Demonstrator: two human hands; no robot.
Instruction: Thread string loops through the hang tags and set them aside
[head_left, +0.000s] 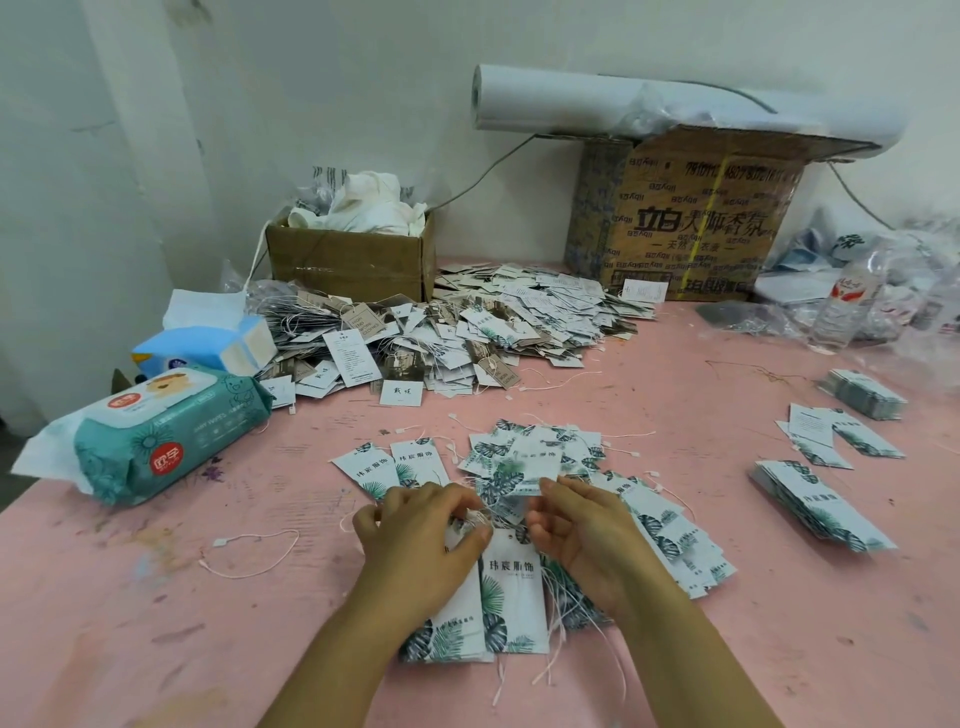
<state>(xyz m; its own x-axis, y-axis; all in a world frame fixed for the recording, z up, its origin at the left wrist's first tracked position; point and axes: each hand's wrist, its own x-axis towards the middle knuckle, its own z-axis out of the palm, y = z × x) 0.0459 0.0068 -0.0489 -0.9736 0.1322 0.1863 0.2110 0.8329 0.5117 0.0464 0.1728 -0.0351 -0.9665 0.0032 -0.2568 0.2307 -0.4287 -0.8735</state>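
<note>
Near the front middle of a pink table (779, 597), a person's two bare hands are working over a stack of leaf-printed hang tags (514, 587) lying flat between the forearms. The left hand (421, 545) is resting on the stack, its fingers (470, 535) curled together and pinching a tuft of white strings (480, 515) at the stack's top edge. The right hand (587, 540) is hovering just beside it, fingers bent and close together, fingertips touching the lower edge of a loose tag (535, 460); whether they are gripping it or a string is not clear. More string tails (563, 618) are trailing out under the right wrist. Threading looks under way. It would go best with the string pinched close to its tip, the tag holes kept lined up, and the loose tails kept clear to avoid tangling.
</note>
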